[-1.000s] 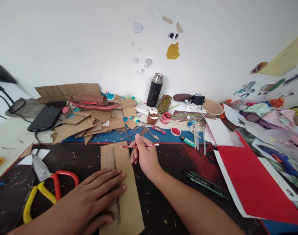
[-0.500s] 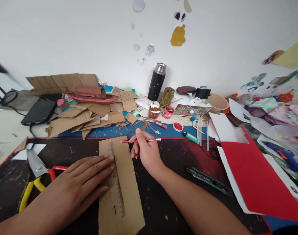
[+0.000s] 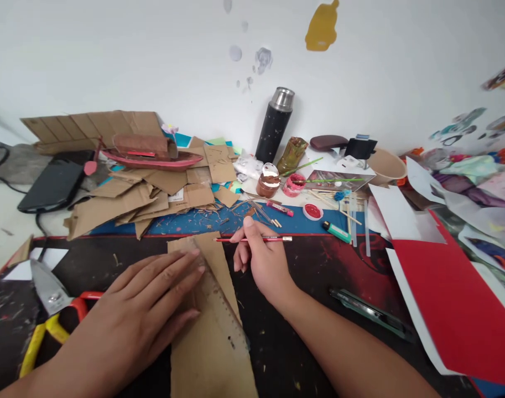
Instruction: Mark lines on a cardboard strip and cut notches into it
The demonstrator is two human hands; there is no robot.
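Observation:
A strip of brown cardboard [image 3: 211, 359] lies on the dark mat, with a clear ruler [image 3: 221, 301] slanting across it toward its right edge. My left hand [image 3: 152, 304] rests flat on the upper part of the ruler and the cardboard's left side, fingers stretched out. Just right of the strip, my right hand [image 3: 263, 257] pinches a red pencil [image 3: 277, 239] between thumb and fingers. The pencil is level, its tip pointing left above the cardboard's top end.
Scissors [image 3: 53, 309] lie left of my left hand. A box cutter [image 3: 370, 314] and red paper [image 3: 455, 298] are at the right. Behind stand a black flask [image 3: 274, 127], paint jars [image 3: 269, 183], a model boat [image 3: 152, 157] and cardboard scraps [image 3: 111, 207].
The ruler has turned, its lower end swinging right to the cardboard's edge. My left hand stays on it. The whole view has shifted slightly, and my right hand still holds the pencil.

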